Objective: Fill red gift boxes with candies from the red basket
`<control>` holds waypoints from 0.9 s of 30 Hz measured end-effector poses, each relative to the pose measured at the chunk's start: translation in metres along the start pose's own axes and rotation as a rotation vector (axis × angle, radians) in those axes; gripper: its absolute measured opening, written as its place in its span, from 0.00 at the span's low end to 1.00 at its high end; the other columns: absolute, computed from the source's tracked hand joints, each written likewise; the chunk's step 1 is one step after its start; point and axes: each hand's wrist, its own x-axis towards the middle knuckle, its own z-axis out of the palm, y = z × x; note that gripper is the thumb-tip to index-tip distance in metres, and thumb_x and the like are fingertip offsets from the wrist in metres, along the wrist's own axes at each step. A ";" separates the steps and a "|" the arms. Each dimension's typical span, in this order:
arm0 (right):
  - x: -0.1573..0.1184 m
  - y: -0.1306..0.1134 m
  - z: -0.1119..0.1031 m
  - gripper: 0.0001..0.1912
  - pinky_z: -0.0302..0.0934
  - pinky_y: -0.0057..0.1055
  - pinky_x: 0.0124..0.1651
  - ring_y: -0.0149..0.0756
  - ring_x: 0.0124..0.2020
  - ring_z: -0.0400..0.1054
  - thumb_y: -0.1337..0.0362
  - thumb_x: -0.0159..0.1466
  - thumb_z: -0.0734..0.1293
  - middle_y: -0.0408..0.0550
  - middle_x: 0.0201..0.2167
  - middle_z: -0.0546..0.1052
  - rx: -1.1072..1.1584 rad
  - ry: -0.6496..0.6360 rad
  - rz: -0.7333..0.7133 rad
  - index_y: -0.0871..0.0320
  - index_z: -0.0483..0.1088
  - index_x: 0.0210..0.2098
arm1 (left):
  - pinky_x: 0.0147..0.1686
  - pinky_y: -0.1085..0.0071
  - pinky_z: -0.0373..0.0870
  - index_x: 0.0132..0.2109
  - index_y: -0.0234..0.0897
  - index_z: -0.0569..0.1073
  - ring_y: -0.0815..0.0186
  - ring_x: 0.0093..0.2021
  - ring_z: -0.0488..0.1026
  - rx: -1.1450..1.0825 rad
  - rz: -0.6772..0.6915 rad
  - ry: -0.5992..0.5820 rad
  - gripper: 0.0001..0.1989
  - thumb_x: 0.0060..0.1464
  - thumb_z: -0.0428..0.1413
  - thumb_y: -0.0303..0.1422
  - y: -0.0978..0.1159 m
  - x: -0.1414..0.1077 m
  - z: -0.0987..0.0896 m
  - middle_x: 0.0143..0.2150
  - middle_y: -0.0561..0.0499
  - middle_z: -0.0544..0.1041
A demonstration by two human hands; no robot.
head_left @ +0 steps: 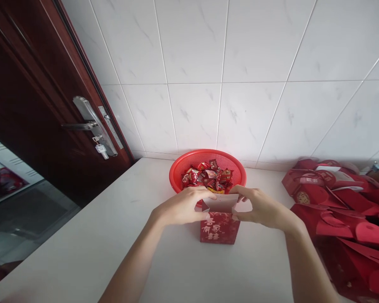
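Note:
A small red paper gift box (219, 228) with pale Chinese characters on its front stands upright on the white table, its top open and its pale inside showing. My left hand (186, 206) grips the box's upper left edge, thumb at the front corner and fingers towards the back. On the other side my right hand (255, 206) holds the upper right edge in the same way. Just behind the box sits a red plastic basket (177, 168) holding many wrapped candies (208, 174), mostly red. My hands partly cover the basket's near rim.
Many red gift boxes (344, 219) are heaped along the table's right side. A white tiled wall (192, 113) rises behind the white table (113, 235). At left is a dark red door (47, 75) with a metal handle (78, 126) and hanging keys (101, 149).

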 end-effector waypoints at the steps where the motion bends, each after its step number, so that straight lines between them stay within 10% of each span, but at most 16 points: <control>1: 0.001 0.001 0.000 0.12 0.65 0.36 0.41 0.45 0.44 0.73 0.60 0.61 0.70 0.47 0.39 0.80 0.012 0.000 -0.020 0.52 0.73 0.44 | 0.43 0.69 0.74 0.55 0.42 0.78 0.60 0.47 0.78 -0.003 0.015 0.015 0.18 0.56 0.62 0.31 -0.001 0.002 0.001 0.53 0.48 0.79; 18: 0.015 0.011 0.003 0.03 0.65 0.34 0.39 0.39 0.35 0.72 0.66 0.63 0.65 0.47 0.33 0.81 0.111 -0.057 -0.091 0.55 0.70 0.32 | 0.51 0.67 0.74 0.54 0.41 0.77 0.60 0.51 0.79 -0.109 0.061 0.003 0.17 0.57 0.60 0.30 -0.013 0.017 0.005 0.50 0.49 0.82; 27: -0.009 0.017 0.000 0.09 0.68 0.36 0.42 0.38 0.34 0.73 0.61 0.66 0.64 0.46 0.33 0.81 0.186 0.167 -0.120 0.55 0.76 0.37 | 0.54 0.65 0.74 0.54 0.42 0.75 0.62 0.52 0.78 -0.104 0.225 0.169 0.15 0.62 0.54 0.28 -0.017 0.025 0.032 0.52 0.49 0.81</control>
